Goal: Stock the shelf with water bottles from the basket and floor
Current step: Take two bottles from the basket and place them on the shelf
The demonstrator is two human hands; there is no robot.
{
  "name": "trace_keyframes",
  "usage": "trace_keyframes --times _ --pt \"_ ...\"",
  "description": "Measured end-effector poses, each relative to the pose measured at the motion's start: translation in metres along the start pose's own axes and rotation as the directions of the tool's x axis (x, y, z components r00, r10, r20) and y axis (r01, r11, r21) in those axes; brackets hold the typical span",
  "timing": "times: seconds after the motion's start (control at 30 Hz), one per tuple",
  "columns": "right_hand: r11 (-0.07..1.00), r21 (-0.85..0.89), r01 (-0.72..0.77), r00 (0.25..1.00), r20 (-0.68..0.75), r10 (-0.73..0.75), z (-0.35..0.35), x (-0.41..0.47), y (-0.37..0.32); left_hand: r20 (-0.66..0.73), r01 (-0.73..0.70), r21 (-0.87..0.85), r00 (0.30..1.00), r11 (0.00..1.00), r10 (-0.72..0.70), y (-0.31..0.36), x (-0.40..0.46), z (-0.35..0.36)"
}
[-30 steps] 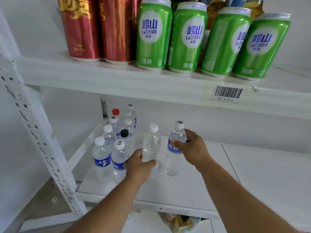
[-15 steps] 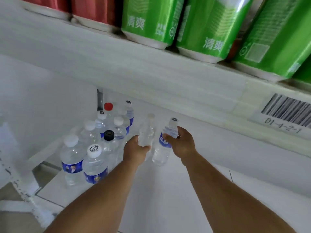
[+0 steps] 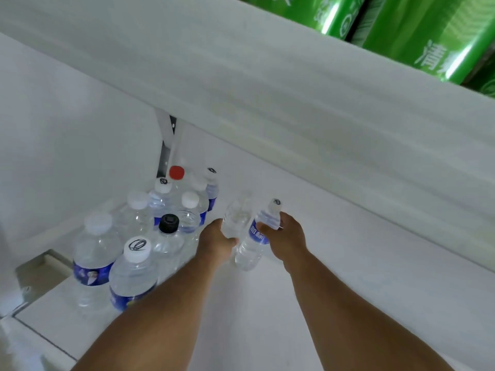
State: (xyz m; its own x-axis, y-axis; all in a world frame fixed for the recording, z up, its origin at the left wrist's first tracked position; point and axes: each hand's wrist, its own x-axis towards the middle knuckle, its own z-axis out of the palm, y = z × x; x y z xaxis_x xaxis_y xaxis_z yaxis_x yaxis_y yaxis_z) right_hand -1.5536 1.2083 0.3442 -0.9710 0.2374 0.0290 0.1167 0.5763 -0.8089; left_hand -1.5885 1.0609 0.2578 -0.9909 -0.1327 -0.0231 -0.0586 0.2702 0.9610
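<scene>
- Head view: two bare forearms reach forward and down into a white shelf [image 3: 348,303], under the thick white edge of an upper shelf [image 3: 267,89].
- Left hand [image 3: 215,243]: its grip is closed around a clear bottle [image 3: 237,214] with no visible label. The bottle's top is blurred, so its cap cannot be made out.
- Right hand [image 3: 285,238]: its grip is closed around the upper part of a labelled bottle [image 3: 254,243], which has a blue band and a white cap and leans to the right.
- The two held bottles are just beside each other, low over the shelf floor. Whether their bases touch the floor cannot be told.
- To the left, a cluster of water bottles [image 3: 134,263] stands upright on the same shelf, reaching back to the rear corner. Most have white caps; one has a black cap [image 3: 168,223], and one at the back has a red cap [image 3: 176,172].
- The left hand is just beside the cluster's right edge.
- Top right: green cans [image 3: 417,30] stand on the upper shelf, only their lower parts in view.
</scene>
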Motion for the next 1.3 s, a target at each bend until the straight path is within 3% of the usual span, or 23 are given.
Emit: trace_keyframes --times 0.57,0.87,1.1,1.3 --pt "0.994 -0.101 -0.047 0.999 -0.02 0.046 0.0 0.005 0.0 0.009 -0.023 0.096 1.0 0.995 0.022 0.002 -0.001 0.004" --pt "0.969 -0.21 -0.133 0.989 -0.093 0.116 0.003 -0.02 -0.006 0.018 0.01 0.112 1.0 0.994 -0.012 0.007 -0.054 -0.018" --pt "0.936 -0.263 -0.234 0.972 -0.074 0.223 0.015 -0.111 -0.011 0.208 -0.088 0.183 0.977 0.979 0.049 0.02 -0.131 -0.059" --pt "0.867 -0.42 -0.268 0.958 -0.024 0.285 0.026 -0.218 -0.02 0.444 -0.252 0.352 0.893 0.902 0.076 0.021 -0.194 -0.113"
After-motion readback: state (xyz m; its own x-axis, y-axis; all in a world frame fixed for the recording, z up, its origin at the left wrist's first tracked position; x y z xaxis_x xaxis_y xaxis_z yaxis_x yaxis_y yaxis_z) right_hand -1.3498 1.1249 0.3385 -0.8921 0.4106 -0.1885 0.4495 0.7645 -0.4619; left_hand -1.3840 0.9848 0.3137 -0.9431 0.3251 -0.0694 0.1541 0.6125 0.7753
